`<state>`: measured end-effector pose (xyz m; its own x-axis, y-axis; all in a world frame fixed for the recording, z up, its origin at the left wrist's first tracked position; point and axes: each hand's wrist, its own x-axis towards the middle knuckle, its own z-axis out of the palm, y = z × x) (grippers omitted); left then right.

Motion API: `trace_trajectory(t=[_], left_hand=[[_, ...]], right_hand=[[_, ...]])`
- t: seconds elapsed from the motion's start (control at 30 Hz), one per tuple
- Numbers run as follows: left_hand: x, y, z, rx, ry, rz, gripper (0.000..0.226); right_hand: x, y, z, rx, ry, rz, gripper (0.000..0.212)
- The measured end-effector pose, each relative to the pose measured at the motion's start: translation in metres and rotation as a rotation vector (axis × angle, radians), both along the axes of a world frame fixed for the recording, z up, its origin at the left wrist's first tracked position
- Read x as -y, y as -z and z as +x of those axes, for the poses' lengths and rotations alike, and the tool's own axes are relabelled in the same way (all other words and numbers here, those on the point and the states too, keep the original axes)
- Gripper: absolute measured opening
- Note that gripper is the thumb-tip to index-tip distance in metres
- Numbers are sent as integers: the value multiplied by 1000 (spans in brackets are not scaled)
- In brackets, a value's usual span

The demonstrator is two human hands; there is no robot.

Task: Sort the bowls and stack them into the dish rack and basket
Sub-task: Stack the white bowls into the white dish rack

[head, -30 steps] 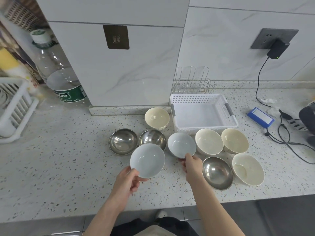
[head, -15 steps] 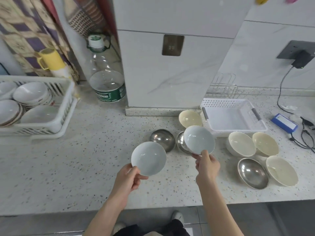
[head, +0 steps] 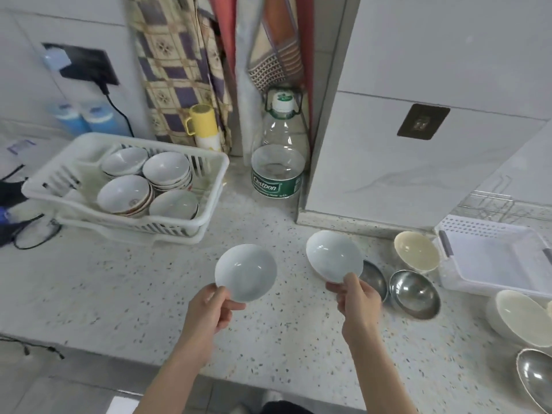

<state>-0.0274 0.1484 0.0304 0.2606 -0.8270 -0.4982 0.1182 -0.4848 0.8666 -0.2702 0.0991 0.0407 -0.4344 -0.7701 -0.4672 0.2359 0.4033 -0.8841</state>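
My left hand (head: 209, 310) grips a pale blue bowl (head: 245, 271) by its near rim, held above the counter. My right hand (head: 358, 300) pinches a second pale blue bowl (head: 333, 254) at its near edge, tilted and also off the counter. A white dish rack (head: 209, 171) at the left holds several white bowls in stacks (head: 165, 168). At the right stands a white plastic basket (head: 490, 231). Two steel bowls (head: 413, 289) sit just right of my right hand, with a cream bowl (head: 416, 253) behind them and more cream (head: 522, 316) and steel bowls (head: 534, 377) at the far right.
A large water bottle (head: 279, 162) and a yellow flask (head: 204, 127) stand at the back beside a tiled pillar (head: 388, 144). Black cables (head: 27, 231) lie at the far left. A wire rack (head: 501, 204) sits behind the basket. The counter's front edge runs just below my hands.
My view has swung left, bringing the dish rack fully into sight. Both hands carry their blue bowls leftward, away from the group of bowls and the basket.
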Motion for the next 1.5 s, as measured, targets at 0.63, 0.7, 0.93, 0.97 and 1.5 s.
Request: trace_trajectory(t=[0.63,0.7,0.93,0.97,1.5], left_hand=[[37,-24,113,-148,-349,-134,15],[45,-25,138,-146,-314,-140,16],[68,-27,228,-82,-205,-159,16],[71,-26,240,-82,-197,-159,17],[131,-26,310,-163,-120,-274,18]], right_hand=[[60,-21,97,-64,-248,-60,18],[62,-20,121,-63,-224,-69,18],[77,-28,217,-74,-185,-106,19],[81,-30,229,-88,-193,-122,19],[144,-29,305,-552,-482,-77,33]])
